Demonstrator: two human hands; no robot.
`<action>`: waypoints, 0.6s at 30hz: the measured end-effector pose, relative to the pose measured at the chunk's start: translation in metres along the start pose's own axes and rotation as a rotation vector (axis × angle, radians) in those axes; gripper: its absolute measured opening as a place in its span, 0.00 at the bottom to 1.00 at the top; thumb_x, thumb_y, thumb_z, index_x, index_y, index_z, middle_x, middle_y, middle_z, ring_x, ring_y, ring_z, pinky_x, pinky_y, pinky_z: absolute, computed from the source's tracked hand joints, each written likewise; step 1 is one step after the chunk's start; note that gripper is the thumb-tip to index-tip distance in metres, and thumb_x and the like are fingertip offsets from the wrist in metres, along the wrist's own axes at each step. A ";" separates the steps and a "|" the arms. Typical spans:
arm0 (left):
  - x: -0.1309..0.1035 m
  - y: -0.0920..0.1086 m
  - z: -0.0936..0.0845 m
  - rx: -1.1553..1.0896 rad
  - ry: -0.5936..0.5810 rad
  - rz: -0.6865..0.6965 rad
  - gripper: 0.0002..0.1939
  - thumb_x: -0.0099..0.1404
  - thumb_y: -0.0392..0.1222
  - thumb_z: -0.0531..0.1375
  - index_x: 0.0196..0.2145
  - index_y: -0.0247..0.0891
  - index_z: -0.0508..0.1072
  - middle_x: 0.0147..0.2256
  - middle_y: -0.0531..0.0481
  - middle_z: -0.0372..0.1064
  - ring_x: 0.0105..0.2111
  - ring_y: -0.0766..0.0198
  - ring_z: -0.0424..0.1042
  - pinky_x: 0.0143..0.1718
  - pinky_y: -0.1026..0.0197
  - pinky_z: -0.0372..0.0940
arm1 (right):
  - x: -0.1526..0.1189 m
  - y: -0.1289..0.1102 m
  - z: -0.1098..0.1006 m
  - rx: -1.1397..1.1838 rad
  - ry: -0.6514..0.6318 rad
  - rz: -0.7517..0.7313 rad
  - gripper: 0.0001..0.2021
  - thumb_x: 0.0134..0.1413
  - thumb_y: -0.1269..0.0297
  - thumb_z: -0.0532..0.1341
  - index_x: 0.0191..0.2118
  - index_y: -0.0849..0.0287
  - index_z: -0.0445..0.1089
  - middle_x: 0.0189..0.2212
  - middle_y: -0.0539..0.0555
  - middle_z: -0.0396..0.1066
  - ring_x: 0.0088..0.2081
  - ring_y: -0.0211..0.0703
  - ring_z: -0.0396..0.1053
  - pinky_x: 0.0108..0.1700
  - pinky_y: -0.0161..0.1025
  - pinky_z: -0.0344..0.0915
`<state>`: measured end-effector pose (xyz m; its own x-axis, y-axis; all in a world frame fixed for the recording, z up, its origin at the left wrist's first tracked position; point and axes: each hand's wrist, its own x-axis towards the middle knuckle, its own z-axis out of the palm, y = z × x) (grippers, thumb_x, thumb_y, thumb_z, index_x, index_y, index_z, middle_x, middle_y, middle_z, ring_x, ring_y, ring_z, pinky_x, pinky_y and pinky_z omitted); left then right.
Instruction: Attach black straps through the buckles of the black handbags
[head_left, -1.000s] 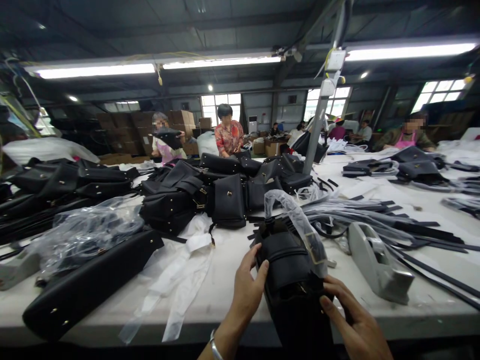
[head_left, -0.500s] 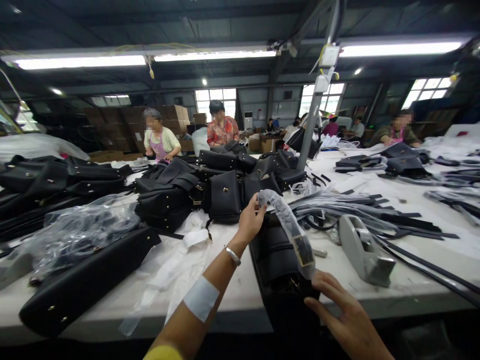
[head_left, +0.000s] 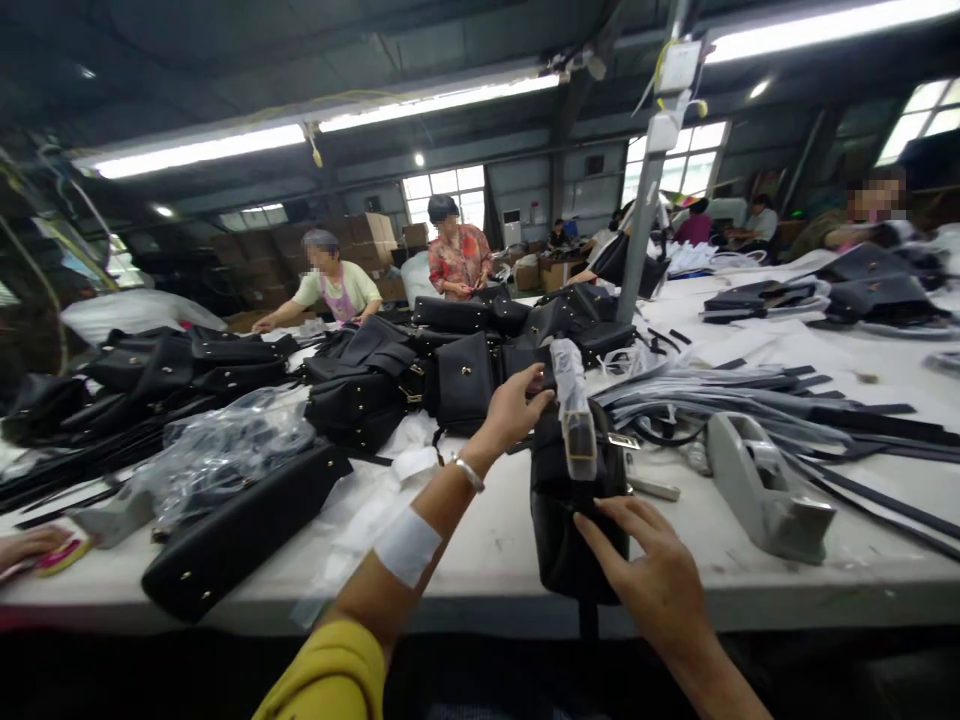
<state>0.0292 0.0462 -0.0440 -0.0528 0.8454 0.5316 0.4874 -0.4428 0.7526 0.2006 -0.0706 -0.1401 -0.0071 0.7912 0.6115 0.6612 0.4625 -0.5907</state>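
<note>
A black handbag (head_left: 551,540) lies at the table's front edge, one end towards me. On top of it is a strap in clear plastic wrap (head_left: 576,400), with a gold-edged buckle showing through. My left hand (head_left: 514,408) is just left of the wrapped strap, thumb and forefinger parted, nothing seen between them. At the bag's near end, my right hand (head_left: 652,560) grips the black material between thumb and fingers. A metal buckle (head_left: 622,441) sticks out at the bag's right side.
A grey tape dispenser (head_left: 772,490) stands right of the bag, before a bundle of wrapped straps (head_left: 720,395). Black bags (head_left: 360,400) are heaped behind; a long black bag (head_left: 240,535) lies left. A metal post (head_left: 645,220) rises from the table. Another person's hand (head_left: 30,548) shows at far left.
The bag now lies further onto the table. My left hand has come off the wrapped strap, which rests on the bag. My right hand has shifted inward along the bag's near end.
</note>
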 end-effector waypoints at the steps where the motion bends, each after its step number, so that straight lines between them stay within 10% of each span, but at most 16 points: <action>1: -0.026 0.001 -0.006 -0.017 0.010 -0.022 0.14 0.69 0.39 0.57 0.48 0.29 0.74 0.38 0.45 0.77 0.36 0.63 0.77 0.40 0.64 0.69 | 0.002 0.002 0.000 -0.020 0.001 -0.001 0.14 0.58 0.51 0.62 0.39 0.55 0.77 0.37 0.57 0.77 0.42 0.54 0.74 0.49 0.50 0.68; 6: -0.177 0.001 0.002 -0.042 0.061 -0.212 0.08 0.66 0.42 0.62 0.41 0.36 0.72 0.35 0.47 0.75 0.35 0.60 0.76 0.32 0.63 0.71 | 0.007 0.008 0.000 -0.049 -0.011 -0.006 0.23 0.56 0.40 0.58 0.37 0.54 0.78 0.36 0.57 0.78 0.42 0.55 0.75 0.48 0.50 0.69; 8: -0.215 -0.004 0.016 -0.086 0.025 -0.356 0.21 0.56 0.43 0.71 0.45 0.38 0.70 0.38 0.47 0.74 0.38 0.58 0.75 0.35 0.62 0.71 | 0.008 0.003 0.000 -0.039 -0.016 0.057 0.25 0.53 0.36 0.57 0.36 0.54 0.78 0.37 0.57 0.77 0.42 0.56 0.75 0.47 0.50 0.69; 12: -0.232 -0.014 0.028 -0.003 0.036 -0.425 0.29 0.47 0.43 0.76 0.45 0.39 0.70 0.40 0.48 0.72 0.36 0.59 0.72 0.38 0.59 0.69 | 0.013 -0.019 0.006 0.009 -0.016 0.271 0.28 0.46 0.32 0.60 0.36 0.54 0.78 0.42 0.58 0.76 0.47 0.60 0.74 0.49 0.52 0.68; 18: -0.229 -0.019 -0.004 -0.017 -0.015 -0.329 0.08 0.59 0.36 0.67 0.38 0.38 0.76 0.36 0.48 0.75 0.37 0.59 0.74 0.39 0.61 0.67 | -0.010 -0.002 0.009 0.097 -0.094 0.204 0.27 0.48 0.36 0.61 0.44 0.52 0.76 0.46 0.58 0.76 0.45 0.62 0.74 0.45 0.52 0.67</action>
